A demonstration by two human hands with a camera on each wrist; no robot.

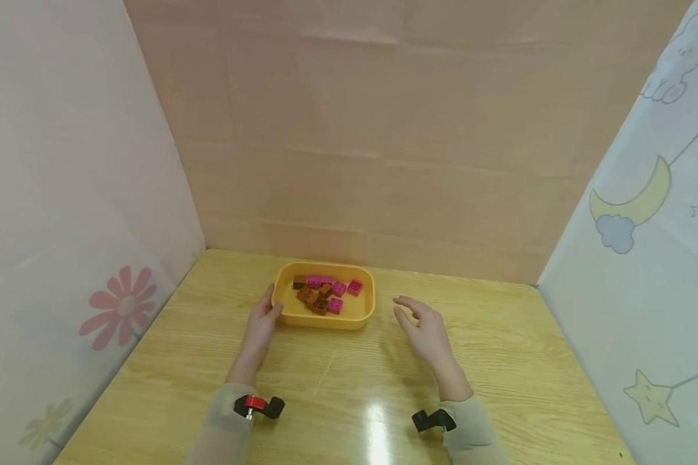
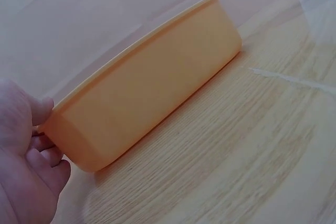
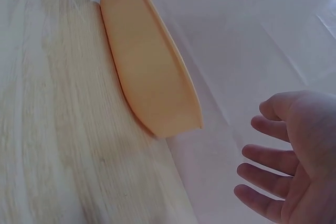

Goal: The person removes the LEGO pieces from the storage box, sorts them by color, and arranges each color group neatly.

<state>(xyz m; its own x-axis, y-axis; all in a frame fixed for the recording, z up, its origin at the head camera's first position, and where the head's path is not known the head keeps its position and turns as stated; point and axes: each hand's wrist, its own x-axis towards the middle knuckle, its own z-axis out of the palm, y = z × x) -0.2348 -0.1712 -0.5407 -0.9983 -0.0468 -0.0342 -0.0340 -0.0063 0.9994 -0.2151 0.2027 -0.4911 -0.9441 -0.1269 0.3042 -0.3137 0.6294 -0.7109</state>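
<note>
A shallow yellow-orange plastic tray [image 1: 320,321] sits on the wooden table toward the back. Several toy building bricks lie loose inside it: brown bricks [image 1: 321,306] at the left and middle, magenta bricks [image 1: 355,287] toward the right. My left hand [image 1: 263,319] grips the tray's left end, thumb at the rim and fingers around the outer wall. Apart from the tray, to its right, my right hand [image 1: 427,330] hovers over the table with nothing in it. Its fingers [image 3: 268,158] are spread and slightly bent. Neither wrist view shows the bricks.
The wooden table [image 1: 349,394] meets an orange-tan backdrop [image 1: 372,161] just behind the tray. Printed white sheets stand along both sides, one with flowers at the left [image 1: 93,194], one with a moon and star at the right [image 1: 634,310].
</note>
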